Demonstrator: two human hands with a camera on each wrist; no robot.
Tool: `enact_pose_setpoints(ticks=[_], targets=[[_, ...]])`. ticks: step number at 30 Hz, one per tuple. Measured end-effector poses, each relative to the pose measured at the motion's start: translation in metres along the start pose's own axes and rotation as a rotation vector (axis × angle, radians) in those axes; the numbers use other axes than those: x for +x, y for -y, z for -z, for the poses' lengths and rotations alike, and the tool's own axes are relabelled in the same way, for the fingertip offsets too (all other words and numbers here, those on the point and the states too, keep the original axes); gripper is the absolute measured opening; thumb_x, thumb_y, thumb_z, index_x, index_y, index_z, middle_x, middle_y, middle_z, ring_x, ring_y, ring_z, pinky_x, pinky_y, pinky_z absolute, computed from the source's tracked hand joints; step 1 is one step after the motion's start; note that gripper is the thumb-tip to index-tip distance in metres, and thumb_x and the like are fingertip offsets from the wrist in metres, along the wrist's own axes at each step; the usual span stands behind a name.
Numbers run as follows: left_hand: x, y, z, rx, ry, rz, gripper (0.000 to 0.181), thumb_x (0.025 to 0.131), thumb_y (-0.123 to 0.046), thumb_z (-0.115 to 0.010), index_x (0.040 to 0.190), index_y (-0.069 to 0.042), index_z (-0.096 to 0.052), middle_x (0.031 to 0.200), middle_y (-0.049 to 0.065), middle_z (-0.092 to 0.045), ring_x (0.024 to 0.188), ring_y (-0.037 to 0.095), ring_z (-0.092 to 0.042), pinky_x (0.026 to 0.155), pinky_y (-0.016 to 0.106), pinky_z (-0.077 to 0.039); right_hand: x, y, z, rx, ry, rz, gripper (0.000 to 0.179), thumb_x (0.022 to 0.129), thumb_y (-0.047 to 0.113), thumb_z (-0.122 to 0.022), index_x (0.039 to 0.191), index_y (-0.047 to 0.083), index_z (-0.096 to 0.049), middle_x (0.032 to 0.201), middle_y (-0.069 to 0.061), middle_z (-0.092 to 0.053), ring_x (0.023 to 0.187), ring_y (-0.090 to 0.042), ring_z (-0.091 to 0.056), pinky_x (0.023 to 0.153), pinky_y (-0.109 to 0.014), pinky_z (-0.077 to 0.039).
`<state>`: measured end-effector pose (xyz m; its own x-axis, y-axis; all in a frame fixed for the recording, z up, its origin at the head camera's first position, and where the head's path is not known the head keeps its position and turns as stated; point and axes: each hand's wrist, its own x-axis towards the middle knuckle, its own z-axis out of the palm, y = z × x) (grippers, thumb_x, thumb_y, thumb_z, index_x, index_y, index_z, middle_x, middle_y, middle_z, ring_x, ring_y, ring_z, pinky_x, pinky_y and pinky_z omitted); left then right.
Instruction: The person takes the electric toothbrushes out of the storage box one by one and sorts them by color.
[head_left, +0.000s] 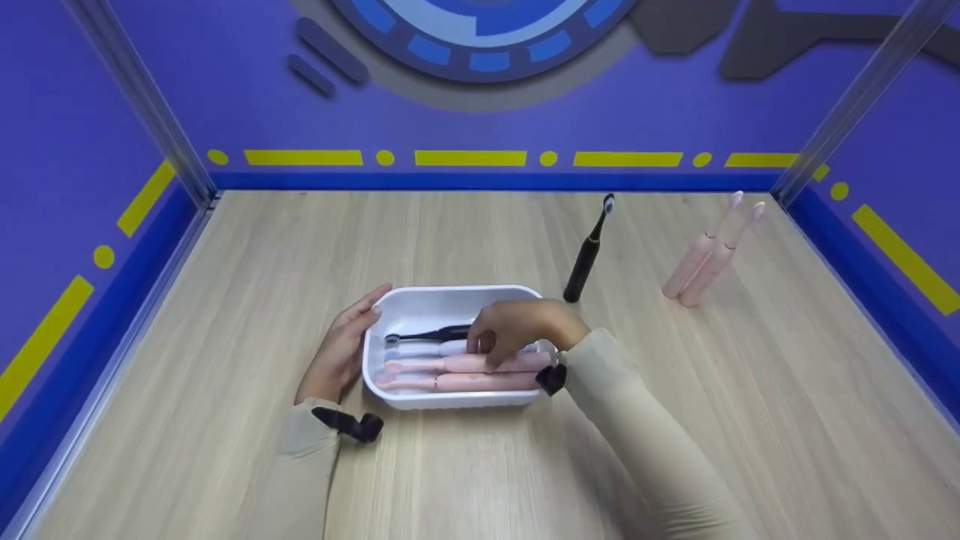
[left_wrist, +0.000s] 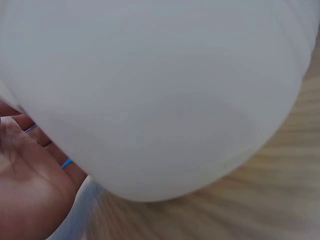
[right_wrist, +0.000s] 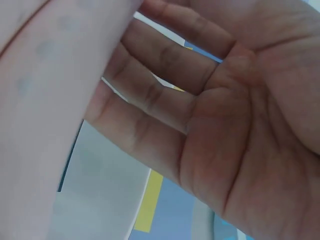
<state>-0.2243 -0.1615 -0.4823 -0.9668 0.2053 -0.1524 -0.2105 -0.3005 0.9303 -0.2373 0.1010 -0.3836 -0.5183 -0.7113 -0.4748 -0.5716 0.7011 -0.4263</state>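
Observation:
A white plastic basin (head_left: 457, 401) stands on the wooden table, holding several electric toothbrushes side by side. My left hand (head_left: 341, 349) lies along its left end, fingers against the outer wall and thumb at the rim. In the left wrist view, the basin's wall (left_wrist: 165, 100) partly hides the fingers beyond the palm (left_wrist: 30, 185). My right hand (head_left: 517, 330) reaches in and pinches a pink toothbrush (head_left: 457, 363). Another pink toothbrush (head_left: 480, 382) lies in front of it; a white one (head_left: 452, 348) and a black one (head_left: 427, 334) lie behind, partly covered by the fingers.
A black toothbrush (head_left: 582, 270) stands upright on the table behind the basin, to the right. Farther right, two pink toothbrushes (head_left: 686, 266) (head_left: 709, 276) stand close together. Blue-purple panels (head_left: 480, 127) enclose the table at the back and both sides.

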Motion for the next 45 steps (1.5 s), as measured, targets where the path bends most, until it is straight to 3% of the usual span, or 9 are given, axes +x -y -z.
enact_pose_setpoints(ticks=[9, 26, 36, 45], targets=[[0.0, 0.0, 0.0, -0.005, 0.006, 0.0, 0.047, 0.102, -0.008, -0.035, 0.149, -0.007, -0.033, 0.157, 0.007, -0.029, 0.142, 0.021, -0.032, 0.117, 0.032, -0.03, -0.004, -0.003, 0.001, 0.022, -0.022, 0.046, 0.027, 0.083, 0.011, -0.072, 0.11, 0.01, -0.071, 0.096, -0.002, -0.071, 0.086, -0.007, -0.06, 0.079, -0.023, -0.051], [0.001, -0.001, -0.002, -0.015, 0.003, -0.009, 0.047, 0.102, -0.006, -0.035, 0.149, -0.004, -0.032, 0.157, 0.01, -0.029, 0.142, 0.023, -0.032, 0.118, 0.033, -0.028, -0.02, -0.021, 0.0, 0.167, -0.16, 0.159, 0.032, 0.085, 0.008, -0.07, 0.116, 0.008, -0.069, 0.101, -0.005, -0.071, 0.091, -0.01, -0.063, 0.08, -0.021, -0.053], [0.001, 0.001, 0.0, -0.01, 0.015, -0.018, 0.048, 0.102, -0.006, -0.034, 0.15, -0.003, -0.029, 0.158, 0.01, -0.027, 0.143, 0.022, -0.03, 0.118, 0.032, -0.027, -0.029, -0.029, -0.004, 0.258, -0.257, 0.253, 0.031, 0.086, 0.01, -0.071, 0.116, 0.006, -0.068, 0.105, -0.006, -0.071, 0.089, -0.008, -0.061, 0.083, -0.032, -0.055], [0.0, 0.001, 0.001, -0.016, 0.015, -0.012, 0.048, 0.102, -0.007, -0.034, 0.15, -0.004, -0.03, 0.156, 0.011, -0.03, 0.142, 0.021, -0.031, 0.119, 0.033, -0.027, -0.033, -0.041, -0.011, 0.388, -0.375, 0.249, 0.032, 0.086, 0.011, -0.07, 0.118, 0.009, -0.067, 0.107, -0.007, -0.071, 0.099, -0.015, -0.063, 0.089, -0.038, -0.054]])
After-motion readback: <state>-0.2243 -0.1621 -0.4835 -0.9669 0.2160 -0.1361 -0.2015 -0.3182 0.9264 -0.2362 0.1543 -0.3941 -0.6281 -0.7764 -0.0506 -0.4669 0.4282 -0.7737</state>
